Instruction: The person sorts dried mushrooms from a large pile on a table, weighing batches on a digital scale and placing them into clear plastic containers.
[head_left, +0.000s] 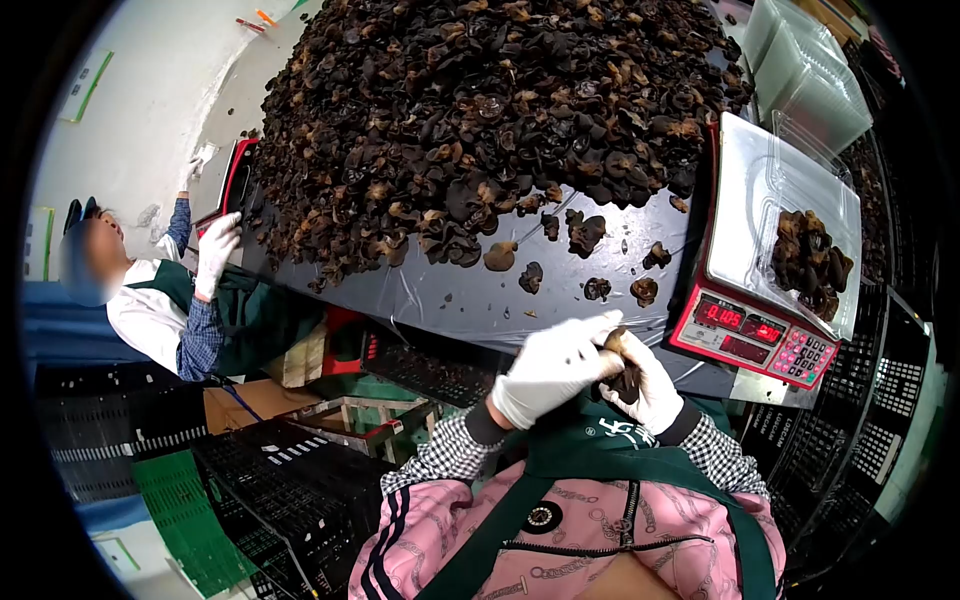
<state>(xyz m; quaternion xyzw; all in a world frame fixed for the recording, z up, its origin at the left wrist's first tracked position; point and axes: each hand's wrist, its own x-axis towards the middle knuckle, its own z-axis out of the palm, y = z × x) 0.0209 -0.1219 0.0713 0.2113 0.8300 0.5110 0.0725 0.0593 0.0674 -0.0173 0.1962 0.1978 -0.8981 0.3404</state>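
Note:
In white gloves, my left hand (555,368) and my right hand (648,388) come together in front of my chest. Between them is a dark brown wood ear mushroom (626,380), partly covered by the gloves. Fingers of both hands are closed on it. Just beyond my hands, several loose wood ear pieces (597,289) lie on the dark sheet covering the table (450,305). A large pile of wood ear mushrooms (480,120) rises behind them. To the right stands a red and silver scale (735,215), bearing a clear plastic tray (815,190) with a clump of wood ears (812,260) in it.
Stacked clear plastic trays (810,75) stand beyond the scale. At the left, a co-worker in a green apron (255,315) works with gloved hands near another scale (238,178). Black crates (290,480) are below left, and more black crates (890,400) line the right side.

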